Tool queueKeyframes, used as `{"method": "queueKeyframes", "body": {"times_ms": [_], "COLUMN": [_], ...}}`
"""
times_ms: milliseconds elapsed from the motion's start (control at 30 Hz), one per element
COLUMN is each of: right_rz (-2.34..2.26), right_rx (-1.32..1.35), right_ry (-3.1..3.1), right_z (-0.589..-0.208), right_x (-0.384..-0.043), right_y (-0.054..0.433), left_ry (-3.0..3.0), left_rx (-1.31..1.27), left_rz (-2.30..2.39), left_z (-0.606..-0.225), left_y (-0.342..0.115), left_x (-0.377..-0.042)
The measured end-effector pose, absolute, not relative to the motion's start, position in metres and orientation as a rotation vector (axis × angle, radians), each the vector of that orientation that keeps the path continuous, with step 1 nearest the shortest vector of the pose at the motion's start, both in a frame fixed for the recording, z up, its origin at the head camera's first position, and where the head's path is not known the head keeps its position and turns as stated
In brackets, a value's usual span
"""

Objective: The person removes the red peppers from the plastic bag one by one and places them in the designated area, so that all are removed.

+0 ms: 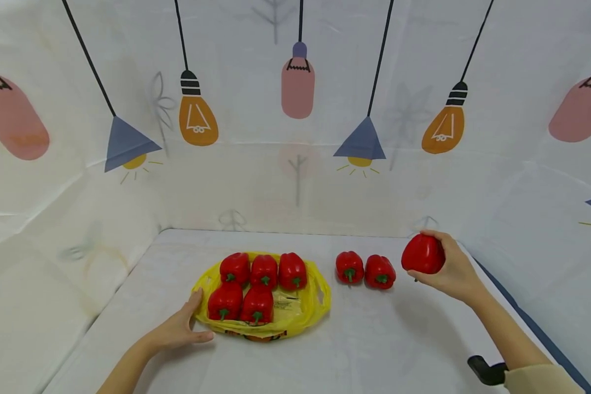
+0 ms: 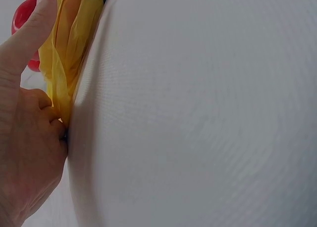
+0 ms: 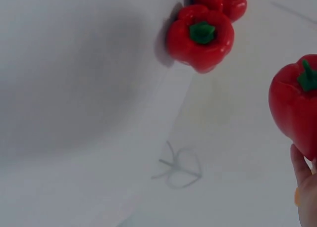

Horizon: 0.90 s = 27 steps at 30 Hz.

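While red pepper (image 1: 423, 254) is gripped above bench (image 1: 374, 345) by right hand (image 1: 455, 275), left hand (image 1: 179, 327) is rested, thumb spread, against yellow bag (image 1: 316, 306); pepper judged light, firm, slippery-skinned; best grasped round broad sides, without squeezing

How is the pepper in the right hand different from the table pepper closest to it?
The held pepper is up off the table, in the right hand; the resting pepper sits on the table beside another pepper.
From the head view, the resting pepper's green stem faces us, while the held pepper shows mostly its red side.
Both are shiny and red with green stems.
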State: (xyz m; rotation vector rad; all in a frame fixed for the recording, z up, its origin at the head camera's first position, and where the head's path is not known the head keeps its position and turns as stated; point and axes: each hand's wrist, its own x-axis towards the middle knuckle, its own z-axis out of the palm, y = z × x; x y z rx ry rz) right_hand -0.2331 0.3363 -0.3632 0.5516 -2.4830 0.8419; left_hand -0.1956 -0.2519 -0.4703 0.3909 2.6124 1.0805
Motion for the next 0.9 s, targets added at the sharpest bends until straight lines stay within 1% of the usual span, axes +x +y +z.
{"method": "queueKeyframes", "body": {"times_ms": [233,467,633,900], "right_rz": [0.799,0.727,0.661,0.645], "right_rx": [0.507,0.496,0.518,0.514], "right_ry": [-2.544,-2.674,-2.772,-2.898], "right_z": [-0.371,-0.391,-0.405,-0.417], "right_x": [-0.237,-0.247,-0.258,-0.272], "right_y": [0.347,0.355,0.355,0.349], "left_ry": [2.623,2.649,2.651,2.635], "left_rx": [0.39,0.403,0.4,0.384], "left_rz": [1.085,1.073,1.077,1.1], "left_z": [-0.469,-0.471,-0.472,-0.471], "left_y": [-0.252,-0.252,-0.252,-0.25], "left_x": [-0.194,-0.195,-0.195,-0.193]}}
